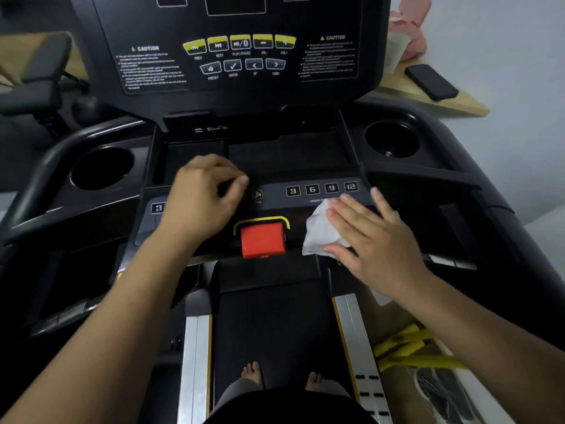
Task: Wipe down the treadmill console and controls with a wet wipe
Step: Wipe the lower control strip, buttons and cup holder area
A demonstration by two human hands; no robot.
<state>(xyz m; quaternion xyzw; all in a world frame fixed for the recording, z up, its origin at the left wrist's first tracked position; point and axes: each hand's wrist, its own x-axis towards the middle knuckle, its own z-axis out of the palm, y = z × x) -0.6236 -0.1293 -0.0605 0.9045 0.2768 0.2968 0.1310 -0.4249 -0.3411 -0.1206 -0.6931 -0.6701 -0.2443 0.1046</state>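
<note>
White wet wipe (321, 232) flat under the right hand (376, 240) on the treadmill's lower control panel (274, 193).

The wipe lies crumpled just right of the red stop button (263, 240) and below the speed keys (321, 188), pinned by straight, spread fingers that press rather than grasp; the left hand (204, 197) rests beside the fan key (258, 194), loosely curled, holding nothing that shows. The wipe looks light, limp and damp, likely to bunch or slide on the smooth plastic, so a flat palm over its middle should serve for broad strokes, with a pinch at a folded edge for reaching between the keys and up onto the upright console (238, 87).
</note>
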